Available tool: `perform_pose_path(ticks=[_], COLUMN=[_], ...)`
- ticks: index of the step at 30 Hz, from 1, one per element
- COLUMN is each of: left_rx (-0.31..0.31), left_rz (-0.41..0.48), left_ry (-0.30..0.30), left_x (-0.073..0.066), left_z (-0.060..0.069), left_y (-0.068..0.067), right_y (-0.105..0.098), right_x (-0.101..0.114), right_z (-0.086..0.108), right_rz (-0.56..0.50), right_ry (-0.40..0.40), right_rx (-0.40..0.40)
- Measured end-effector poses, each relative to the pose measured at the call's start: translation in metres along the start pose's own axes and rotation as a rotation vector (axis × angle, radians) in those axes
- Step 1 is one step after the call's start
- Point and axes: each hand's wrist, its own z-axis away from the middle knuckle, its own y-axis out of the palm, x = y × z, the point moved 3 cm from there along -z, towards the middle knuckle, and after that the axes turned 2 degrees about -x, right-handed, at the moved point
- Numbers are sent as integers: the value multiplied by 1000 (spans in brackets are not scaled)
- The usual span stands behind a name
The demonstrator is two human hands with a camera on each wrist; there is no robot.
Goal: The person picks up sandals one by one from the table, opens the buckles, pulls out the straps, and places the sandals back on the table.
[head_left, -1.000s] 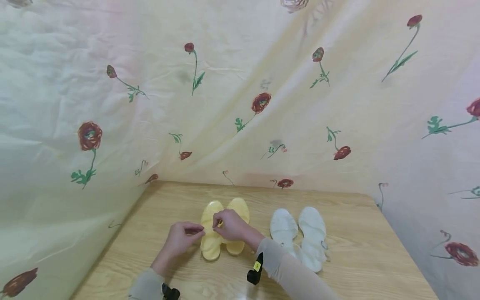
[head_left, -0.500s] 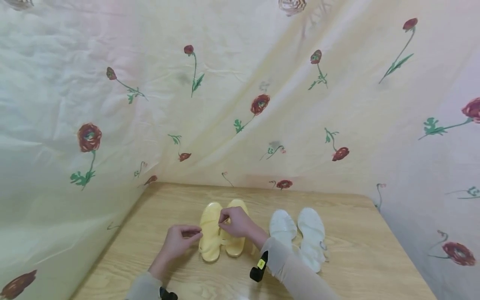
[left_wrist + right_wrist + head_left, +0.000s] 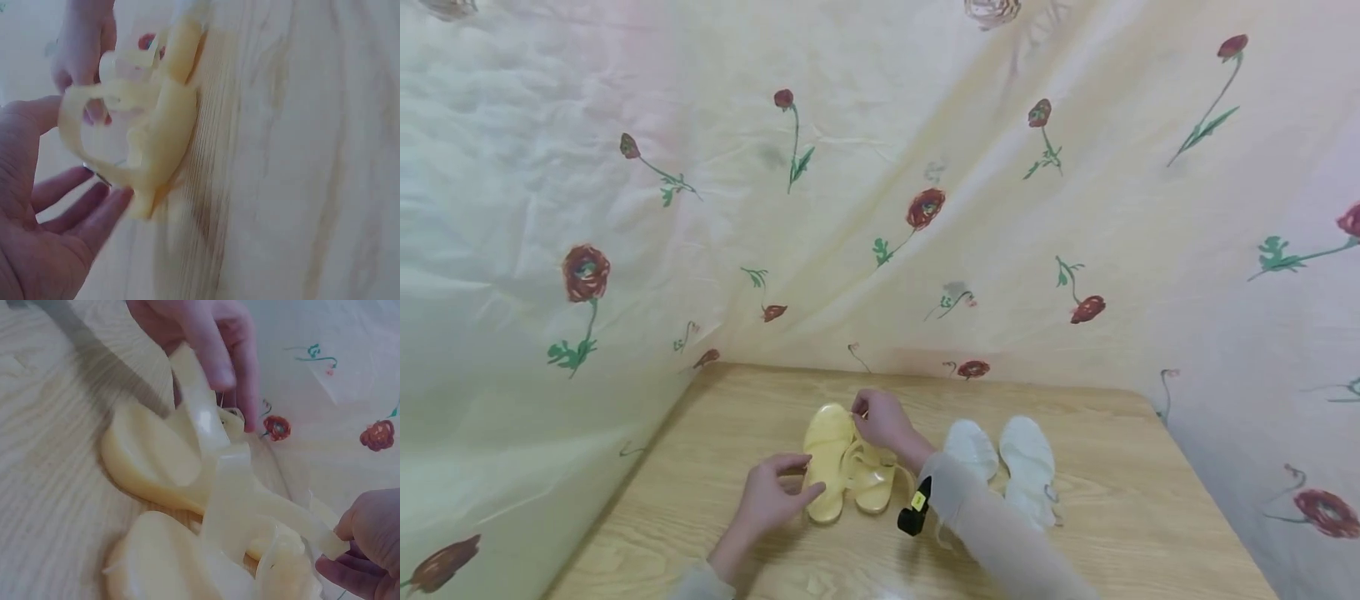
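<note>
A pair of yellow strappy sandals stands on the table, a left one (image 3: 829, 458) and a right one (image 3: 874, 496), side by side. My right hand (image 3: 886, 421) is above their far end; in the right wrist view it pinches the tip of a yellow strap (image 3: 306, 528), pulled out taut. My left hand (image 3: 767, 496) is at the left sandal's outer side, thumb and fingers spread apart. In the left wrist view its fingertips touch the looped strap (image 3: 74, 125). A small metal buckle (image 3: 232, 414) shows beside its fingers in the right wrist view.
A pair of white sandals, one nearer (image 3: 972, 450) and one farther right (image 3: 1027, 458), lies to the right, partly behind my right sleeve (image 3: 992, 525). Floral cloth (image 3: 850, 208) hangs behind the wooden table (image 3: 1112, 500) and along its sides.
My right hand has moved up and away from the middle of the yellow sandals, drawing a strap with it. My left hand's thumb and fingers have spread wider over the left sandal's edge.
</note>
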Motion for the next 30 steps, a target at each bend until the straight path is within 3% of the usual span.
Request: perform_pose_path(ticks=[4, 11, 15, 20, 23, 30], left_rx=[15, -20, -59, -56, -37, -47], left_rz=[-55, -285, -328, -291, -264, -277], left_ry=[2, 86, 109, 99, 99, 98], left_x=[-2, -2, 0, 2, 2, 8], left_z=[9, 20, 21, 17, 12, -8], left_y=[9, 25, 29, 26, 21, -7], right_y=[6, 23, 32, 38, 40, 44], right_x=[-1, 0, 6, 9, 11, 13], right_z=[-10, -25, -29, -33, -35, -41], right_rz=[35, 143, 226, 279, 247, 21], right_ry=[21, 10, 11, 137, 150, -9], right_rx=[36, 64, 91, 139, 151, 148])
